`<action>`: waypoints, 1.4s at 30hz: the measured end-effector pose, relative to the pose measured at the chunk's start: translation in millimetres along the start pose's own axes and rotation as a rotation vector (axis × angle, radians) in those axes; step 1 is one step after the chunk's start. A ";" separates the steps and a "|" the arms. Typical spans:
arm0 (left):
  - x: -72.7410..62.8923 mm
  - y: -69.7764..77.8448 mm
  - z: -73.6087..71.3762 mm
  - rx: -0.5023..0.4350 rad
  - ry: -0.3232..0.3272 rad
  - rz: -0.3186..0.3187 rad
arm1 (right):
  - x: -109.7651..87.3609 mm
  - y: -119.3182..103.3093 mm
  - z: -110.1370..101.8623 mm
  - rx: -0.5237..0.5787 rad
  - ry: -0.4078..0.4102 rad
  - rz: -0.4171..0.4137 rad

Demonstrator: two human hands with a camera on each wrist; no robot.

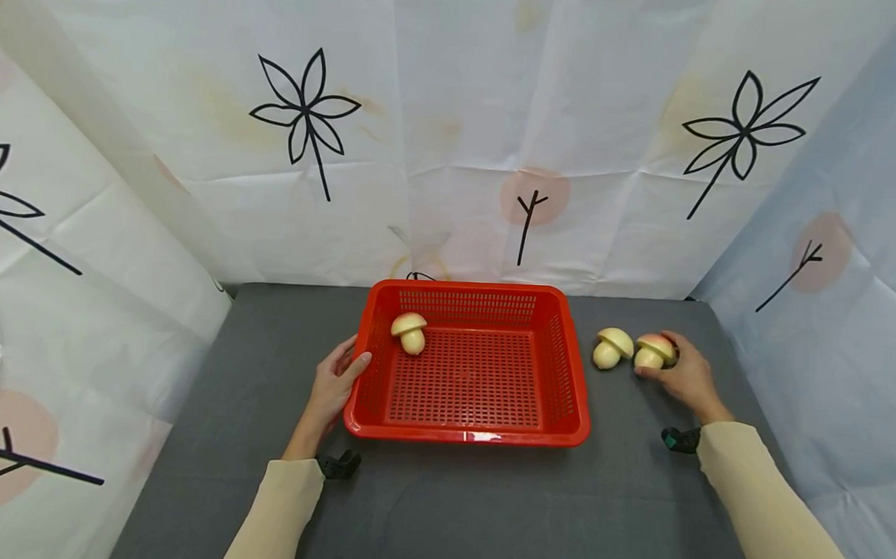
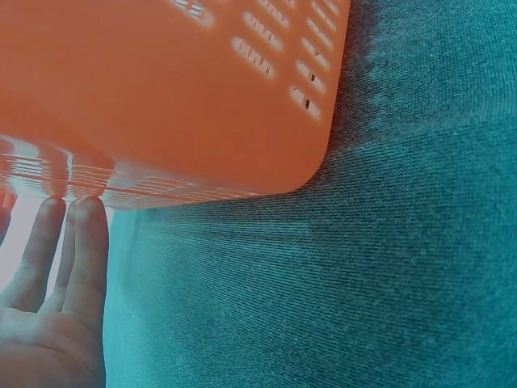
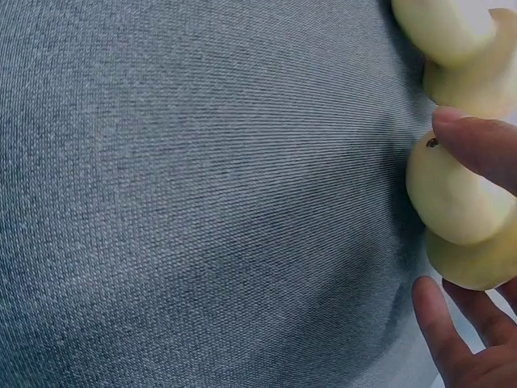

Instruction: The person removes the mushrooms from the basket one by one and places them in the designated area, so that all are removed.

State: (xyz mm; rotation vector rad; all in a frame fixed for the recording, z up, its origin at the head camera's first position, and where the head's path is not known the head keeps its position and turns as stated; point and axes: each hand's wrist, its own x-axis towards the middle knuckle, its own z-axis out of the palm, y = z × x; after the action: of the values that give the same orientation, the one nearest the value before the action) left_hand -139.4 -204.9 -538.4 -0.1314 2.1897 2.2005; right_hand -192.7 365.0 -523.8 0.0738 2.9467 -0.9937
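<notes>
A red plastic basket (image 1: 462,437) with slotted sides sits on the table. My left hand (image 1: 332,384) holds its left side, thumb at the rim and fingers against the outer wall. In the left wrist view the straight fingers (image 2: 87,242) touch the basket wall (image 2: 202,105). Inside, at the back left, lies a toy mushroom (image 1: 410,333) with a pale stem. Right of the basket, my right hand (image 1: 687,377) grips a second toy mushroom (image 1: 653,352), its thumb (image 3: 477,145) on the stem in the right wrist view. Another toy mushroom (image 1: 612,348) lies just left of it.
Dark grey cloth covers the table (image 1: 438,512). White patterned curtains (image 1: 454,146) stand behind it and along both sides. A thin black cable (image 1: 421,275) shows behind the basket. Black wrist devices sit by both sleeves (image 1: 754,485).
</notes>
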 end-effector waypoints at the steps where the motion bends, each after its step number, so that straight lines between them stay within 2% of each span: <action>1: 0.1 0.2 -0.1 -0.001 -0.003 0.001 | 0.3 0.0 0.3 -0.002 0.004 -0.003; 9: 0.8 0.1 -1.1 0.002 0.000 0.001 | 1.1 -1.5 1.4 -0.003 0.022 -0.037; 35: 0.4 -0.3 -0.2 -0.003 0.008 -0.009 | 2.3 0.5 2.7 0.011 -0.022 -0.010; 42: 0.7 -0.6 -0.4 -0.005 0.011 -0.013 | 0.9 0.1 0.5 0.029 -0.020 -0.024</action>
State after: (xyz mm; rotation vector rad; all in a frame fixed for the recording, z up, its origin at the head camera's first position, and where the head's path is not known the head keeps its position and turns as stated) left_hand -140.1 -205.3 -539.1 -0.1571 2.1825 2.2039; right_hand -193.6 364.8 -524.2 0.0289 2.9222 -1.0333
